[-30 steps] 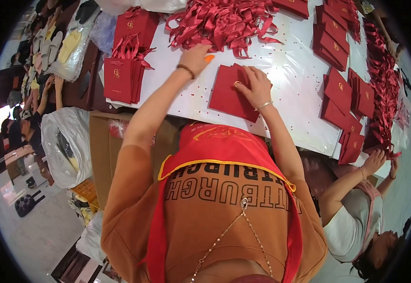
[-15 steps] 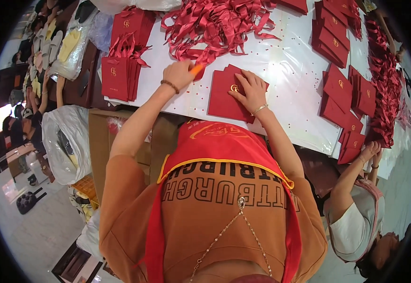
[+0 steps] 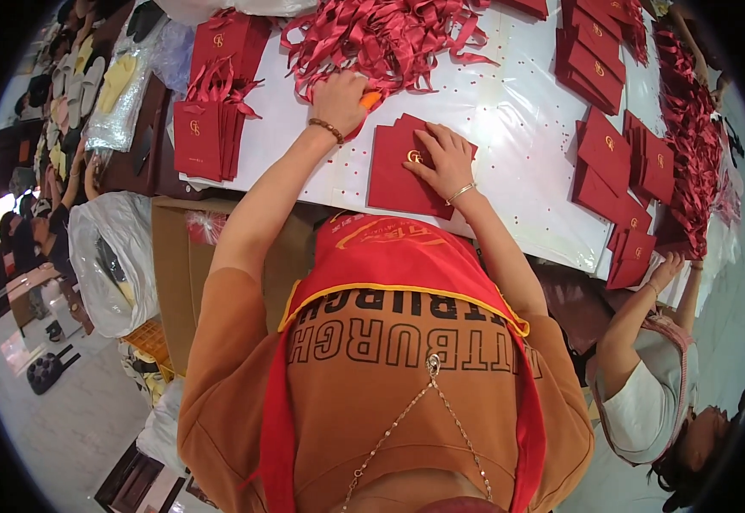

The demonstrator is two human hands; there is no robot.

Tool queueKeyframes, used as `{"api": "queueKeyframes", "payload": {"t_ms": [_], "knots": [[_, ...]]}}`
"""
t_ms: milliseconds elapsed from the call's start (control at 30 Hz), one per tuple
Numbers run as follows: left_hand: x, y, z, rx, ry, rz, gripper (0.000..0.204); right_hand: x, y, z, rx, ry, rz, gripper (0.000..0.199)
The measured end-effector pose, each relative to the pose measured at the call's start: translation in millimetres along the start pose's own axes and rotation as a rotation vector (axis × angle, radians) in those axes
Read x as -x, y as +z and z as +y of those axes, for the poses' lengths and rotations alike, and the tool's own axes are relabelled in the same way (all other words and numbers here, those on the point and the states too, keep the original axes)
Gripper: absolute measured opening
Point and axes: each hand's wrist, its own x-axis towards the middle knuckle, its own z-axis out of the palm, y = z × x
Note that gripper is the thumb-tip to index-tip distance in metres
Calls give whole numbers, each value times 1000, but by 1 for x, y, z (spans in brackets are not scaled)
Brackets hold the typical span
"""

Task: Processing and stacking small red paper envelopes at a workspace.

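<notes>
We take the flat red bags (image 3: 389,184) under the right hand (image 3: 447,161) as the middle of our clock face; they lie in a small, loosely squared stack near the close edge of the white-covered desk (image 3: 518,188). Half a second ago the left hand (image 3: 338,103) was drawn in nearer to us; now it has gone back up to about half past ten, at the lower edge of the ribbon heap (image 3: 389,43) that lies towards twelve. The right hand has stayed on the stack, gold emblem showing beside its thumb. We judge that the bags are being kept in place while the left hand deals with the ribbons.

The right grip is loose and spread, fingers resting on the upper bags without closing around them. The left grip looks curled, but its fingertips are hidden from us; a red strip (image 3: 356,132) shows below it, and we cannot tell whether it is pinched. Nor can we make out what the orange piece (image 3: 371,100) at those fingers is. Around four o'clock, a co-worker's hand (image 3: 666,270) is partly hidden beside more ribbons (image 3: 690,145).
</notes>
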Motion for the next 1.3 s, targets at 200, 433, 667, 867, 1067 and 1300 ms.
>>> {"api": "queueKeyframes", "payload": {"t_ms": [200,433,667,867,1067,1300], "knots": [[-4,13,-16,-24,-4,-62,15,-2,-4,-4,-37,26,2,60],[-31,-27,-25,1182,-450,53,12,0,-7,-1,-14,48,-52,66],[-11,9,-5,211,-34,-238,19,-6,-11,-9,75,57,-110,63],[-14,16,-9,199,-238,-283,17,-14,-24,-17,185,98,-176,54],[-30,-11,-23,1031,-373,-203,10,-28,-31,-16,202,98,-186,45],[-30,-13,-12,724,-189,-187,15,-24,-26,-12,99,73,-272,40]]}}
